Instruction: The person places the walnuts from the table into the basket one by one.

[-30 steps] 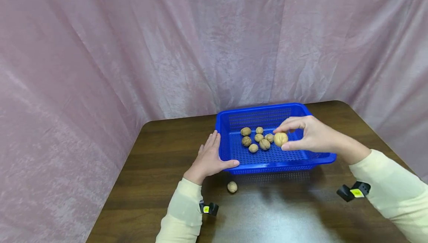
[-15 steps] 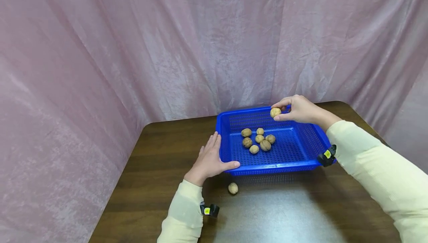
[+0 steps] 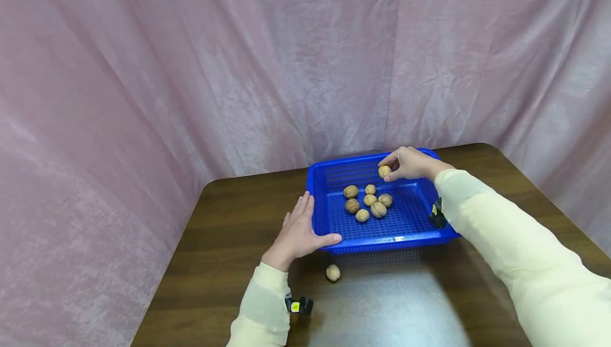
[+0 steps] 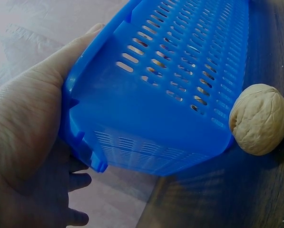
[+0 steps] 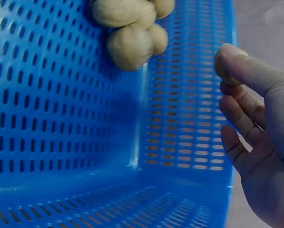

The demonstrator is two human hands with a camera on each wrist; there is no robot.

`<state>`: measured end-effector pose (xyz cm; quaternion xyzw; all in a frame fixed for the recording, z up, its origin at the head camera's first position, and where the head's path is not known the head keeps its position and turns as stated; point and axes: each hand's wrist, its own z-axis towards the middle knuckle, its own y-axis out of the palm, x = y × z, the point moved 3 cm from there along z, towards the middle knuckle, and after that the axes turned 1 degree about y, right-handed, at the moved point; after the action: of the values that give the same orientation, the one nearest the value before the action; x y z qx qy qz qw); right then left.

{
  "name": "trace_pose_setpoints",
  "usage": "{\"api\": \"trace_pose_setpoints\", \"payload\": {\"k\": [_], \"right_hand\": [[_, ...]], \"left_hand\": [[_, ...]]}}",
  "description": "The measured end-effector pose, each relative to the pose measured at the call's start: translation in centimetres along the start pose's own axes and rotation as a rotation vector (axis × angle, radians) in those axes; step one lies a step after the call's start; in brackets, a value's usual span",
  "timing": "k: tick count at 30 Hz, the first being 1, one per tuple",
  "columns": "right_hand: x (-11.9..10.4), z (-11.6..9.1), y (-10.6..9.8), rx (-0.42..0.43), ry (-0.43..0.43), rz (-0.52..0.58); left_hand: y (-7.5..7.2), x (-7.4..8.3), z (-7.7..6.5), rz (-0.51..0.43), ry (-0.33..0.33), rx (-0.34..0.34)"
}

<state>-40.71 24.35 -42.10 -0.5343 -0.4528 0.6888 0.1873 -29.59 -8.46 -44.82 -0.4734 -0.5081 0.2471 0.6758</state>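
Between its thumb and fingertips my right hand (image 3: 408, 164) pinches a walnut (image 3: 384, 171), held over the back part of a blue perforated plastic basket (image 3: 382, 242). Several other walnuts lie together on the basket floor, one of them a large walnut (image 3: 378, 209). In the right wrist view the pinched walnut (image 5: 224, 71) is partly covered by the thumb. My left hand (image 3: 297, 230) rests with straight fingers against the basket's left front corner, thumb along the front rim. Outside the basket, a single walnut (image 4: 260, 119) lies on the table near that corner.
The basket stands on a dark brown wooden table (image 3: 229, 235) towards its back edge. A pink curtain (image 3: 305, 71) hangs behind and around the table. A black wrist camera (image 3: 300, 305) is strapped on each sleeve.
My right hand has carried the walnut leftwards, up towards the basket's back side and then slightly down. The left hand stays at the corner, and the other walnuts keep their places.
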Motion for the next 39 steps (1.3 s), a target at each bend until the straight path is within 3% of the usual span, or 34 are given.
{"api": "trace_pose_setpoints", "payload": {"k": [6,13,39], "right_hand": [[1.1,-0.3,1.6,-0.077,0.017,-0.06],[2.3,-0.6,2.8,-0.147,0.091,-0.039],[3.2,-0.4,4.1,-0.121,0.111,0.059]], "left_hand": [[0.0,0.1,-0.2,0.008,0.007,-0.003],[-0.1,0.3,-0.3,0.017,0.009,-0.014],[0.4,0.3,-0.1,0.02,0.003,-0.013]]}}
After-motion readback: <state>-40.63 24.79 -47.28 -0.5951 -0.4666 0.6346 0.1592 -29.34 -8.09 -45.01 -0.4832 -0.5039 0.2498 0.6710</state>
